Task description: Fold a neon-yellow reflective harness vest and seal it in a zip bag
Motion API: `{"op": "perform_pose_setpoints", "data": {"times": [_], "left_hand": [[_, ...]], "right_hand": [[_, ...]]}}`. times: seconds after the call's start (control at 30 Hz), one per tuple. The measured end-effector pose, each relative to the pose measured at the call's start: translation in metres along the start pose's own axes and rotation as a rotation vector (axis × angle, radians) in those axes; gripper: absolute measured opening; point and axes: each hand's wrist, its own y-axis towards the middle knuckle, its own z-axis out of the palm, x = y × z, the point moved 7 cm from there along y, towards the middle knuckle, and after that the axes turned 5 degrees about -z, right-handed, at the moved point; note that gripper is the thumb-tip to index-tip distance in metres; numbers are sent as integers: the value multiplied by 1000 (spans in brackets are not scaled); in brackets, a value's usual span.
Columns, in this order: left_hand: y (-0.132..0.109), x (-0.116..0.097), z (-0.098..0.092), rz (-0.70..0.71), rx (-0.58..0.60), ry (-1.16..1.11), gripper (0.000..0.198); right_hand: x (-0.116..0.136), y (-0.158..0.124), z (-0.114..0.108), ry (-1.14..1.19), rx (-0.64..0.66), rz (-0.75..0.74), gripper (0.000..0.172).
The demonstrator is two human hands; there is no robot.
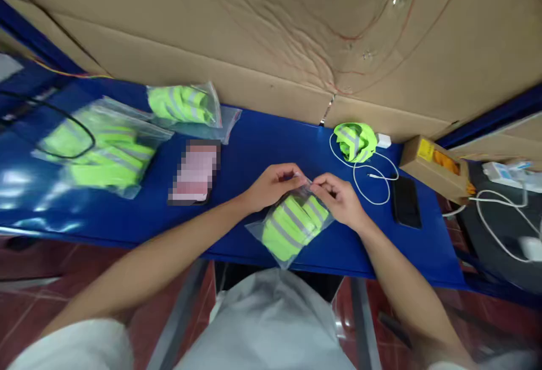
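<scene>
- The left hand (277,185) pinches the far edge of a clear plastic bag (296,223) between thumb and forefinger.
- The right hand (340,197) grips the same far edge just beside it, thumb pressed toward a bent forefinger; the fingertips of both hands almost meet.
- The bag is at the near side of the blue table (266,141), between the forearms, its near corner reaching the table's edge. Inside lies folded yellow-green cloth (282,231) with grey bands.
- The picture is soft around the fingertips, so I cannot tell whether the bag's mouth is closed.
- To the left of the hands lies a pixelated flat item (195,172), perhaps a phone.
- Farther left are bagged yellow-green pieces (114,161), and at the far side another filled bag (182,104).
- To the far right sits a loose yellow-green bundle (355,141) beside a white plug (383,140), with a white cable (376,176) looping in front.
- Right of the cable lies a dark phone (406,203), near an open-fronted cardboard box (434,169).
</scene>
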Motion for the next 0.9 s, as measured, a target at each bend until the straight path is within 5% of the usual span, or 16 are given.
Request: {"op": "perform_pose_setpoints", "data": {"times": [0.2, 0.4, 0.53, 0.67, 0.77, 0.9], "left_hand": [[-2, -4, 3, -10, 86, 56, 41], [-8, -16, 3, 119, -45, 288, 38], [-6, -10, 8, 46, 54, 140, 36], [-5, -7, 5, -15, 166, 132, 76], [-4, -29, -32, 70, -35, 251, 68], [-18, -85, -130, 226, -628, 637, 70]], "right_hand": [[4, -1, -7, -104, 18, -29, 28], [1, -4, -1, 28, 47, 71, 32], [0, 0, -11, 119, -104, 93, 34], [0, 1, -30, 175, -327, 79, 37], [-4, 1, -40, 261, -412, 99, 41], [-9, 2, -41, 312, -405, 151, 40]]}}
